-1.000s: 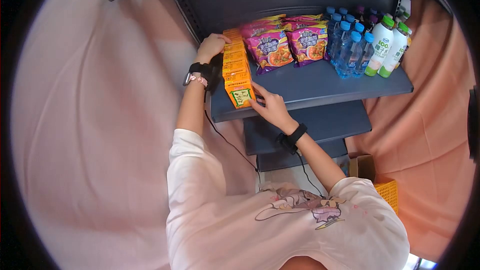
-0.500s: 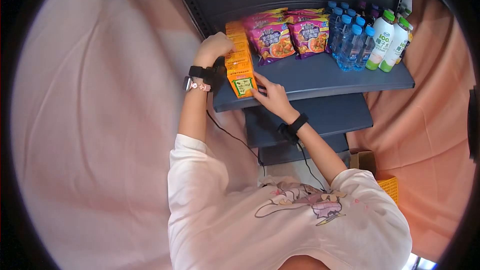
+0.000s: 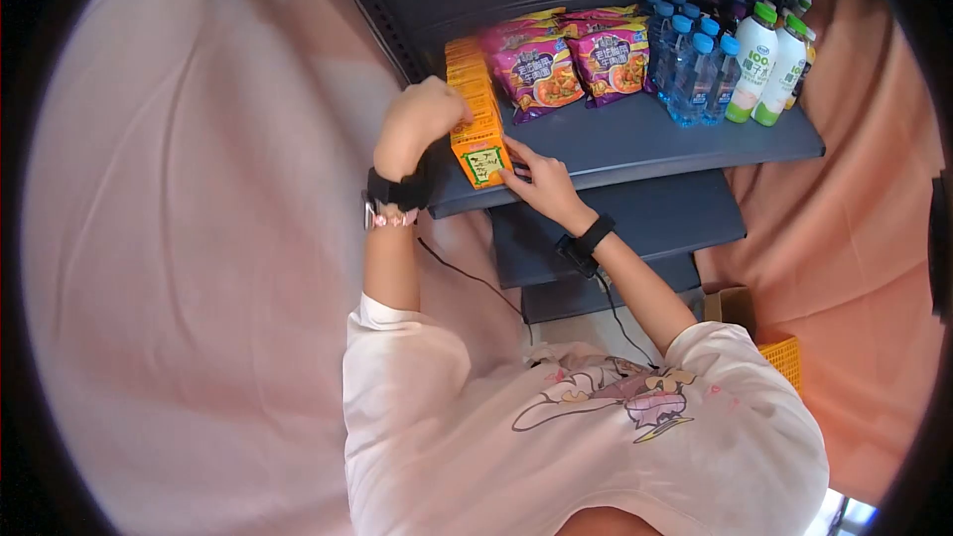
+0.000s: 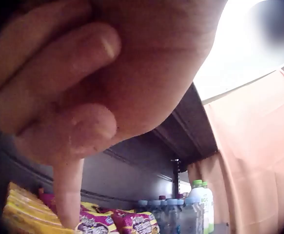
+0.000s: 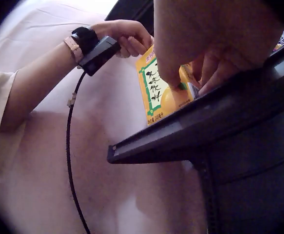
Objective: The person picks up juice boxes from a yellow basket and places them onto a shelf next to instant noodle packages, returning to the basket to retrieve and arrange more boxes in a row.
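Packets (image 3: 541, 69) in purple, with Chinese characters, stand beyond the right hand (image 3: 541, 184), just beside the row of orange boxes (image 3: 472, 79). Further right of both hands are blue-capped bottles (image 3: 692, 84) and white bottles (image 3: 756, 69) marked "100". Below the left hand (image 3: 422, 119), the front box (image 3: 482, 161) shows 风味饮料 (green frame, pale panel). The right hand grips its corner narrowly, thumb on the face, fingers along the side. The left hand touches the row with one straight finger, other fingers being folded.
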Motion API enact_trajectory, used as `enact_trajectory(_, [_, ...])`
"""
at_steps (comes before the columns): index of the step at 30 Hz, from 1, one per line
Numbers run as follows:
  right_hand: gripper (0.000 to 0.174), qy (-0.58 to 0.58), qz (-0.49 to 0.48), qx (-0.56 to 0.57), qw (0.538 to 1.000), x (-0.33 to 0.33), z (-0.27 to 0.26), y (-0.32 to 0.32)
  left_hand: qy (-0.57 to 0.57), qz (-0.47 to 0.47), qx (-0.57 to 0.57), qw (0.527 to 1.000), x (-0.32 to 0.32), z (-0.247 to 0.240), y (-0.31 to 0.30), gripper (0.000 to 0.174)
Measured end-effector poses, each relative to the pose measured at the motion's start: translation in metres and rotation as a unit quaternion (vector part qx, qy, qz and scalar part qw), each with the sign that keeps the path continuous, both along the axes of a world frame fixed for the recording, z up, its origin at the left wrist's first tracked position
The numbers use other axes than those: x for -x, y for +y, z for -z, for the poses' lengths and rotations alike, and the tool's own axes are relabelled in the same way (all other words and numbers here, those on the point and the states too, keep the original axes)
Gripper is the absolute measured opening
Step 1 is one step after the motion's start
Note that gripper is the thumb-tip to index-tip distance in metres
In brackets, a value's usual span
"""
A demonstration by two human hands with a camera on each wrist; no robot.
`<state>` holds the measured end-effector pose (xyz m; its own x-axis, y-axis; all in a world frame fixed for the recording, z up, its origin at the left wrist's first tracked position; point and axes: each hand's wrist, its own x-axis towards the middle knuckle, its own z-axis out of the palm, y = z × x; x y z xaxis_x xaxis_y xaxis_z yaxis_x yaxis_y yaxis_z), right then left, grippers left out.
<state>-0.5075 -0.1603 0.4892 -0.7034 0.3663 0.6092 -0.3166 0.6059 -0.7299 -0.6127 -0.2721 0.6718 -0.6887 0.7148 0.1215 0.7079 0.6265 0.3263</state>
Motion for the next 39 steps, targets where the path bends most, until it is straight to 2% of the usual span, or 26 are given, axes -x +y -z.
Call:
enact_trajectory(3, [0.05,0.004,0.003,0.002,1.0,0.0,0.003,-0.001,0.037,-0.02,0.057,0.997,-0.001,0.018,0.001,0.027])
enact_trajectory(7, [0.05,-0.019,-0.007,-0.006,1.0,-0.005,0.001,-0.004,0.0,-0.01,0.075,0.997,-0.006,0.02,-0.004,0.028])
enact_trajectory(9, [0.049,0.059,-0.017,0.046,0.997,-0.008,0.0,-0.008,0.168,-0.042,-0.004,0.985,-0.038,0.022,-0.005,0.028])
enact_trajectory(10, [0.049,0.062,-0.013,0.049,0.997,-0.015,0.003,-0.007,0.177,-0.012,-0.095,0.979,-0.063,0.022,-0.003,0.029])
enact_trajectory(11, [0.049,0.099,0.025,-0.031,0.994,-0.029,0.012,-0.007,0.109,0.015,-0.092,0.99,-0.093,0.015,-0.003,0.027])
enact_trajectory(12, [0.05,0.136,0.066,-0.109,0.982,-0.046,0.023,-0.006,0.26,0.148,-0.128,0.945,-0.108,0.036,-0.005,0.022])
enact_trajectory(13, [0.05,0.076,0.083,-0.128,0.985,-0.065,0.053,-0.005,0.151,0.244,-0.174,0.942,-0.132,0.042,0.0,0.02])
enact_trajectory(14, [0.047,0.016,0.088,-0.172,0.981,-0.073,0.112,0.003,-0.06,0.295,-0.2,0.932,-0.15,0.057,0.004,0.019])
enact_trajectory(15, [0.046,0.0,0.05,-0.077,0.996,-0.103,0.105,0.002,-0.07,0.354,-0.157,0.919,-0.166,0.078,0.013,0.019])
enact_trajectory(16, [0.048,-0.071,-0.063,0.141,0.985,-0.132,0.105,0.004,-0.121,0.394,-0.142,0.9,-0.178,0.102,0.023,0.021])
enact_trajectory(17, [0.049,-0.099,-0.029,0.147,0.984,-0.156,0.145,0.015,-0.14,0.389,-0.044,0.91,-0.19,0.127,0.033,0.023])
enact_trajectory(18, [0.044,-0.164,0.066,0.063,0.982,-0.186,0.175,0.025,-0.105,0.379,0.029,0.919,-0.204,0.146,0.041,0.026])
enact_trajectory(19, [0.037,-0.203,0.119,-0.023,0.972,-0.216,0.203,0.038,-0.095,0.373,0.055,0.921,-0.215,0.175,0.047,0.026])
enact_trajectory(21, [0.034,-0.27,0.203,0.038,0.941,-0.278,0.241,0.052,-0.089,0.38,0.084,0.917,-0.236,0.239,0.058,0.027])
enact_trajectory(22, [0.034,-0.294,0.24,0.093,0.92,-0.309,0.27,0.059,-0.084,0.413,0.107,0.9,-0.251,0.268,0.065,0.027])
enact_trajectory(23, [0.034,-0.299,0.255,0.102,0.914,-0.337,0.285,0.064,-0.078,0.451,0.13,0.88,-0.266,0.284,0.07,0.027])
enact_trajectory(25, [0.034,-0.359,0.377,0.199,0.83,-0.4,0.308,0.06,-0.133,0.491,0.122,0.852,-0.305,0.295,0.082,0.027])
enact_trajectory(26, [0.031,-0.333,0.418,0.196,0.822,-0.426,0.323,0.054,-0.182,0.513,0.116,0.831,-0.326,0.301,0.088,0.027])
enact_trajectory(27, [0.029,-0.328,0.451,0.291,0.777,-0.443,0.314,0.043,-0.185,0.555,0.127,0.801,-0.346,0.31,0.094,0.027])
enact_trajectory(29, [0.029,-0.331,0.5,0.298,0.743,-0.48,0.328,0.029,-0.252,0.588,0.133,0.757,-0.387,0.336,0.099,0.027])
enact_trajectory(30, [0.031,-0.331,0.522,0.286,0.732,-0.496,0.342,0.019,-0.264,0.611,0.198,0.719,-0.405,0.347,0.106,0.029])
enact_trajectory(31, [0.032,-0.334,0.539,0.273,0.723,-0.51,0.354,0.01,-0.271,0.64,0.211,0.688,-0.422,0.357,0.113,0.029])
enact_trajectory(35, [0.029,-0.289,0.597,0.412,0.624,-0.549,0.372,-0.034,-0.28,0.674,0.338,0.595,-0.49,0.416,0.121,0.034])
enact_trajectory(37, [0.034,-0.238,0.612,0.468,0.592,-0.564,0.367,-0.056,-0.294,0.68,0.371,0.56,-0.518,0.446,0.127,0.036])
enact_trajectory(38, [0.035,-0.251,0.609,0.488,0.573,-0.576,0.363,-0.061,-0.289,0.676,0.384,0.558,-0.531,0.455,0.129,0.036])
enact_trajectory(39, [0.035,-0.201,0.63,0.495,0.564,-0.584,0.359,-0.071,-0.284,0.671,0.397,0.559,-0.543,0.466,0.131,0.037])
